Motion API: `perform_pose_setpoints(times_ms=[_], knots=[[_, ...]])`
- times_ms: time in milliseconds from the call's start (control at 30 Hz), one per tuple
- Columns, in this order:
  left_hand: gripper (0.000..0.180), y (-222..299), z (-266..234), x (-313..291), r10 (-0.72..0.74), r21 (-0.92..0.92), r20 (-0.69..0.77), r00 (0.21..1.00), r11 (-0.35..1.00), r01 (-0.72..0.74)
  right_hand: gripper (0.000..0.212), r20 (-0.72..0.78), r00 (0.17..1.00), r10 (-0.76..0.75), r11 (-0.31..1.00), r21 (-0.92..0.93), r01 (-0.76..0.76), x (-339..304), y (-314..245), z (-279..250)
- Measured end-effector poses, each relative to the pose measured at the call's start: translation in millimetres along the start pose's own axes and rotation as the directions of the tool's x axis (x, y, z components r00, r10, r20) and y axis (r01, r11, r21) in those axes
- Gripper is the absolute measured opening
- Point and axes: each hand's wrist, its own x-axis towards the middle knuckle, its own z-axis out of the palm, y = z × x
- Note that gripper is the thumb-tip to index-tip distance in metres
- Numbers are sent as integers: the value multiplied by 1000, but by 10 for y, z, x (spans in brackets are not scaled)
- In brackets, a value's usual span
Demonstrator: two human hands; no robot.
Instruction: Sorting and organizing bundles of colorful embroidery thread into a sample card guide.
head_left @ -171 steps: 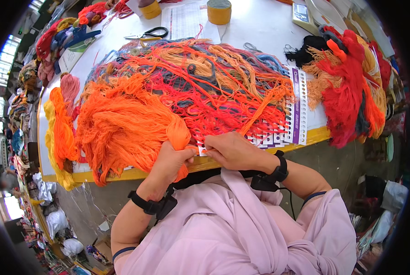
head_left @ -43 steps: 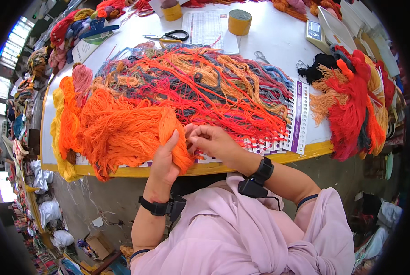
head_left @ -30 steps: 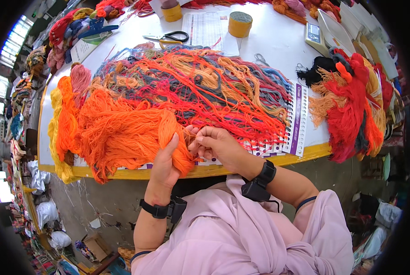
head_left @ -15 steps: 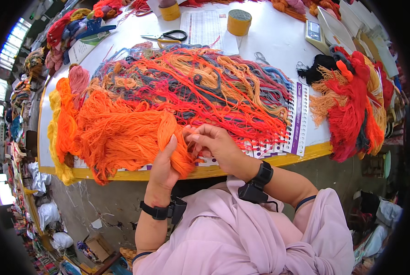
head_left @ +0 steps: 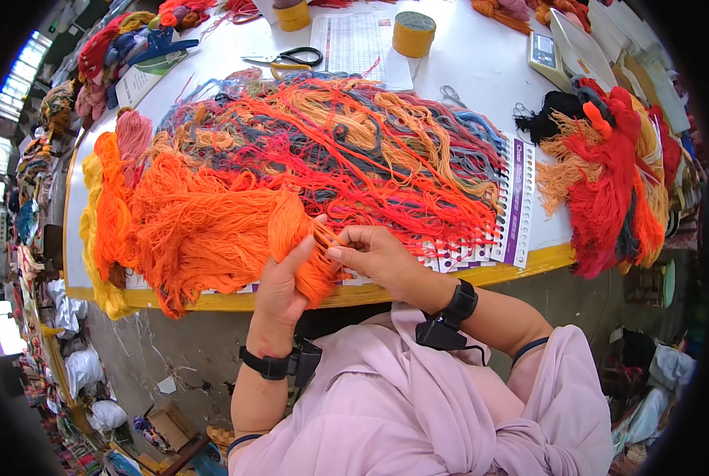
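head view: the orange skein (head_left: 219, 226), lying along the near edge of the table (head_left: 481, 274), is clasped by the left hand (head_left: 284, 282), apparently for steadiness; loose strands (head_left: 322, 236) are pinched by the right hand (head_left: 380, 258).

A punched card (head_left: 518, 205) bears white lettering on purple. The gridded paper (head_left: 345, 40) has print too small to read.

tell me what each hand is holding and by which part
The left hand holds the orange yarn bundle by its right end; the right hand appears to pinch a few orange strands at that same end.
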Motion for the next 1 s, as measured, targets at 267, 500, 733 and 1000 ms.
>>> perform_pose_setpoints(times_ms=[267, 500, 733, 1000], knots=[[47, -72, 133, -3, 162, 147, -88, 983, 978, -148, 18, -6, 1000, 28, 999, -23, -28, -91, -81, -21], [43, -53, 110, -24, 131, 172, -69, 989, 978, -118, 17, -44, 996, 72, 996, 47, -70, -100, -80, -8], [42, -40, 108, -46, 91, 161, -47, 995, 984, -83, 22, 14, 999, 52, 993, 104, -53, -94, 9, -109], [42, -54, 55, -55, 88, 195, -60, 994, 978, -75, 22, -1, 999, 41, 991, 131, -40, -108, -22, -64]])
